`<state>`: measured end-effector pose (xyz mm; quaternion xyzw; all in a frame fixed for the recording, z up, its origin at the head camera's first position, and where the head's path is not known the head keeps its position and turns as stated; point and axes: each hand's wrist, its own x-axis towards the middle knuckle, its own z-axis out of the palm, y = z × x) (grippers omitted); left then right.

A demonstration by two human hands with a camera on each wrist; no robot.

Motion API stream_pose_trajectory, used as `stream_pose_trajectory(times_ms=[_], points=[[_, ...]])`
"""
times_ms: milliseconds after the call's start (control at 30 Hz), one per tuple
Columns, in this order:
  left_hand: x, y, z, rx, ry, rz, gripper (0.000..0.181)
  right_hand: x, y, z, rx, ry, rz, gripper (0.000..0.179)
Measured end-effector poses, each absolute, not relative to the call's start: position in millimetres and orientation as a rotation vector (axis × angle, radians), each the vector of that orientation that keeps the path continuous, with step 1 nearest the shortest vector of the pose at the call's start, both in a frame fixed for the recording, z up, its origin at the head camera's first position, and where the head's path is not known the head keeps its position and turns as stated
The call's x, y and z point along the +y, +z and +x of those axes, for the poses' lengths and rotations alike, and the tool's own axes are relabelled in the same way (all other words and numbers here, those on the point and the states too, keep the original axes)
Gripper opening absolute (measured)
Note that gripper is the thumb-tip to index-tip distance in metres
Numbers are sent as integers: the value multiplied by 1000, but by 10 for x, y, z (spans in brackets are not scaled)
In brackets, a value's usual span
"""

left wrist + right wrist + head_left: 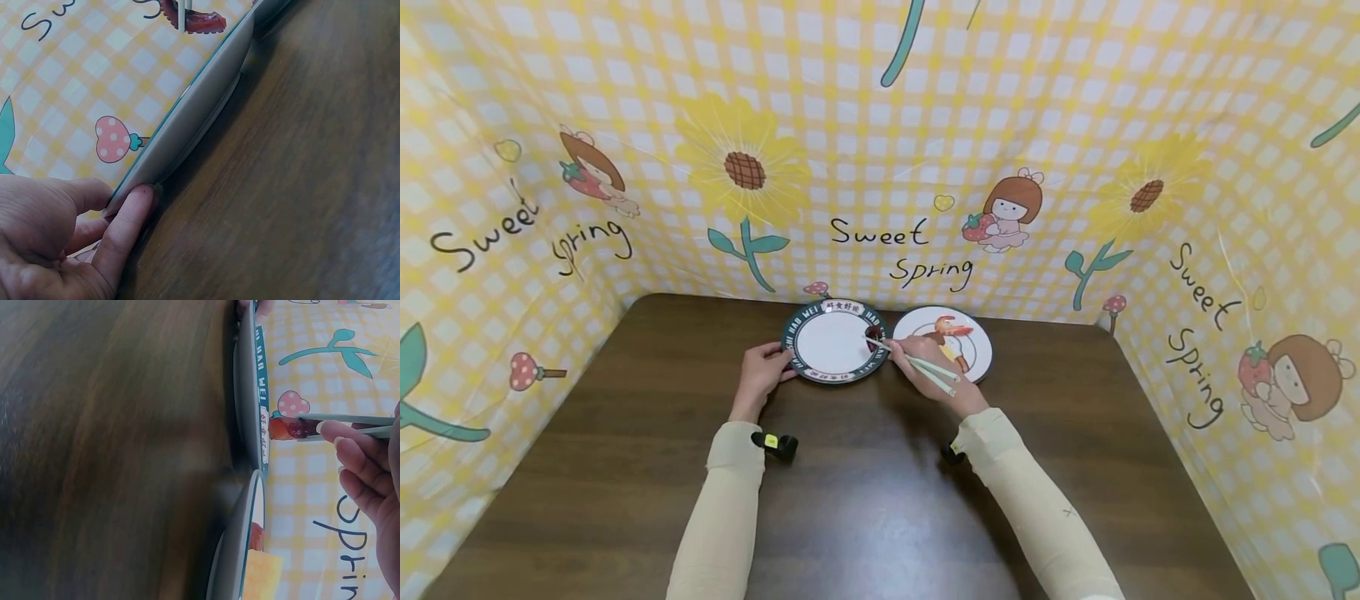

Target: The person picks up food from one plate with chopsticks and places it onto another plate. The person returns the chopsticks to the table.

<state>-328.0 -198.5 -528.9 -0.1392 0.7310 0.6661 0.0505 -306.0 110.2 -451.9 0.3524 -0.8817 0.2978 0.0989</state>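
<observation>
My left hand pinches the left edge of a white plate with a dark green lettered rim. In the left wrist view, thumb and fingers grip that rim. A pair of pale green chopsticks is held in my right hand. Between their tips is a dark red octopus tentacle with a scalloped edge, over the right side of the green-rimmed plate. In the right wrist view the tentacle appears just above the rim; whether it touches the plate I cannot tell.
Partly under my right hand stands a second white plate, with a shrimp and other food pieces, one of them a yellow block. Yellow checked cloth walls the brown wooden table at the back and sides.
</observation>
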Motion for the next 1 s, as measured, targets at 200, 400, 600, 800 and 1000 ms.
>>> stream_pose_trajectory(times_ms=[200,400,600,800,1000], points=[[-1988,-5290,-3278,2224,2039,-418,54,1081,-4549,-3077,-2625,879,1048,32],[-1987,-5312,-3279,2215,2034,-423,53,1088,-4609,-3139,-2702,845,1028,37],[-1983,-5315,-3292,2212,2041,-425,53,1087,-4647,-3193,-2775,889,979,39],[-1985,-5306,-3301,2213,2053,-421,53,1039,-4639,-3221,-2806,921,974,39],[-1982,-5307,-3298,2198,2052,-448,54,998,-4642,-3231,-2864,901,951,43]])
